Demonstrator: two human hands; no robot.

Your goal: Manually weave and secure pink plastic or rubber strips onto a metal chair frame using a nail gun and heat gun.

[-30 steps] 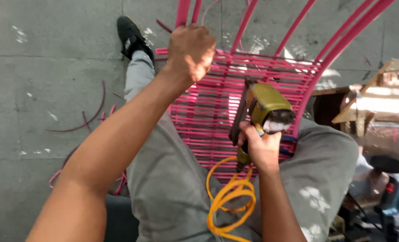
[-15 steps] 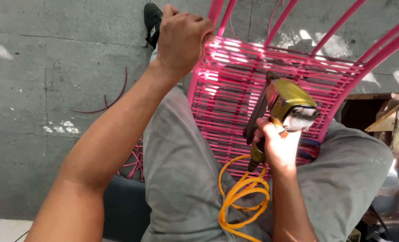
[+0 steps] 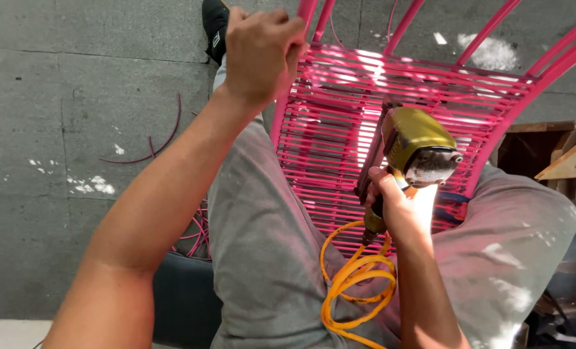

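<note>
The right hand is clenched around the handle of an olive-yellow pneumatic staple gun with a worn metal cap, so the tool's body sits just above and ahead of that grip, over the person's lap. The gun's long axis runs from its handle, low and near the body, up and away to its head, and its dark nose points into the woven pink cord seat of a pink metal chair frame propped between the grey-trousered legs. A coiled orange air hose hangs from the base of the handle and loops down over the thigh. The left hand is closed around the left pink tube of the chair frame near its top, well apart from the gun. Loose pink cord offcuts lie on the grey concrete floor to the left, and a black shoe shows beyond the left hand.
</note>
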